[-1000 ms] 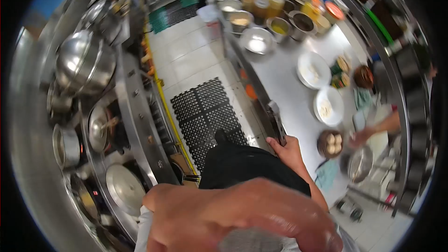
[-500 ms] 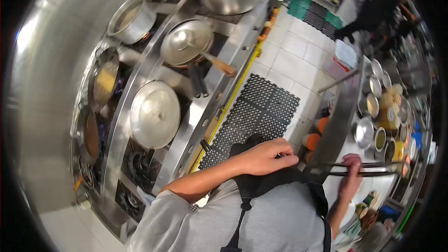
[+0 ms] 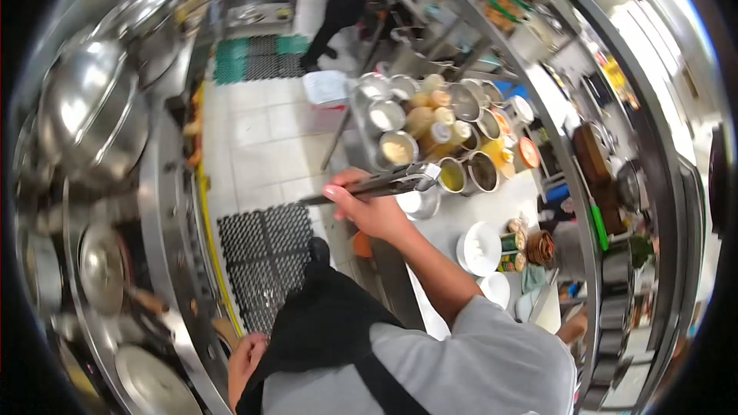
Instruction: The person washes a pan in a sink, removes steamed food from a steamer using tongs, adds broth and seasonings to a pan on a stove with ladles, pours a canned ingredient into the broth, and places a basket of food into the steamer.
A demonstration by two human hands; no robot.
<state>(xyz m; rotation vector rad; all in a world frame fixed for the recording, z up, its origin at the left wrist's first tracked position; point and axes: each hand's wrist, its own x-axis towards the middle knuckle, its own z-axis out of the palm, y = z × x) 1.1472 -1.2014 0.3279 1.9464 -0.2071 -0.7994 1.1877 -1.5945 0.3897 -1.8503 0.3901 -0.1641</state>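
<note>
My right hand (image 3: 373, 214) is closed around a pair of metal tongs (image 3: 392, 182), held level in front of me over the counter's edge. The tongs' arms lie close together, with one end toward the floor mat and the other toward the pots. Low on the left, my left hand (image 3: 246, 357) hangs beside my black apron (image 3: 319, 323), its fingers curled and partly out of sight. Nearest beyond the tongs are a metal bowl (image 3: 423, 204), a pot of yellowish liquid (image 3: 452, 177) and a metal container with pale contents (image 3: 397, 150).
Along the left runs a stove with a ladle in a wok (image 3: 105, 269), a round lid (image 3: 154, 380) and large steel pots (image 3: 92, 115). A perforated black mat (image 3: 265, 250) covers the floor. White bowls (image 3: 478, 248) stand on the right counter. Another person (image 3: 346, 8) stands farther back.
My view has swung right, from the stove toward the counter. The tongs have moved forward in my right hand and their arms are now together. My left hand has dropped to my side.
</note>
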